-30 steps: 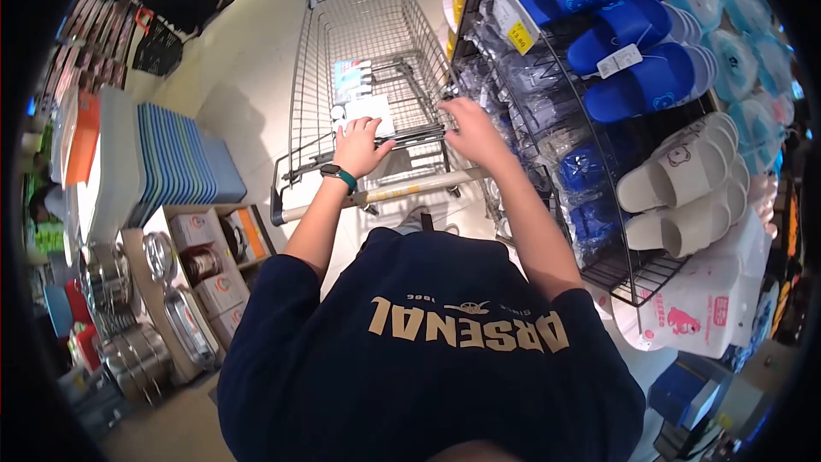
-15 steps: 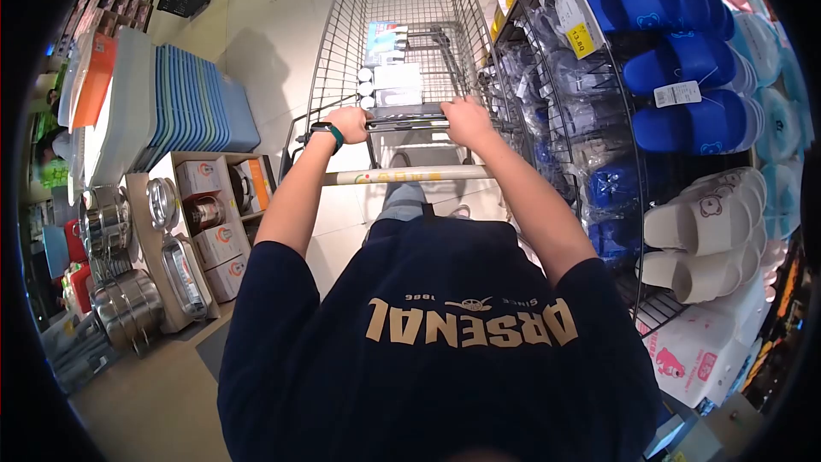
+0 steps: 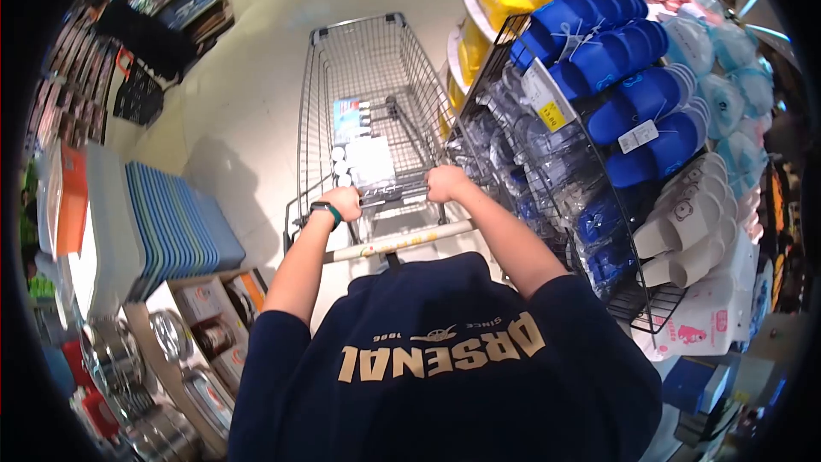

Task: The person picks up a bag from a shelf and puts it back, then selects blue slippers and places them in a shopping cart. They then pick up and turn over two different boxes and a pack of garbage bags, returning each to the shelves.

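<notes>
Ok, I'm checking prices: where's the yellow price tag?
Head view, upper right: the price tag hangs on the rack beside the blue slippers, right of the cart.

The cart (image 3: 313, 120) stands between stacked trays (image 3: 175, 222), left, and a slipper rack (image 3: 634, 306), right.

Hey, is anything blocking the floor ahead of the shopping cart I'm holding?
Nothing visible: the floor ahead of the shopping cart is bare. The slipper rack stands close along its right side, beside rather than ahead. The left hand and right hand grip its rear rail.
</notes>
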Demonstrator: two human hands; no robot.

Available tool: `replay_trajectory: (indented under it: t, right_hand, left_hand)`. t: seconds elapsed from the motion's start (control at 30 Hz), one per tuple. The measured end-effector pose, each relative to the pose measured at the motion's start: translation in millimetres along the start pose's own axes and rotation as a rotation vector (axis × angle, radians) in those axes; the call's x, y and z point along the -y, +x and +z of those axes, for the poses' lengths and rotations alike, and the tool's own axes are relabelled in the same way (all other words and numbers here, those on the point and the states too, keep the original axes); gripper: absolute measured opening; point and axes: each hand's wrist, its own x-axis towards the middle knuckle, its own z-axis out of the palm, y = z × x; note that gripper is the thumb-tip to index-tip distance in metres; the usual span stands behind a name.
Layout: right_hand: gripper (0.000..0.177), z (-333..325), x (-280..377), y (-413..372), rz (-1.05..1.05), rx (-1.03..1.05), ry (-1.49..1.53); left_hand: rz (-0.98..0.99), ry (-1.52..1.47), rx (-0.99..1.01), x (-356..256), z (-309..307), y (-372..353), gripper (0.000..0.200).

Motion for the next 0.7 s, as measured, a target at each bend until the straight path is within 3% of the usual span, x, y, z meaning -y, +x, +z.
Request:
replay_trajectory:
  t: [0.37,0.7]
  right_hand:
    - [0.038,-23,15,37,0.085,-0.121,0.021]
    - [0.036,-45,16,70,-0.057,-0.325,0.026]
  left_hand:
    - [0.041,0.074,-0.002,40,-44,36,0.033]
    - [0.078,0.151,-0.064,63,-85,64,0.028]
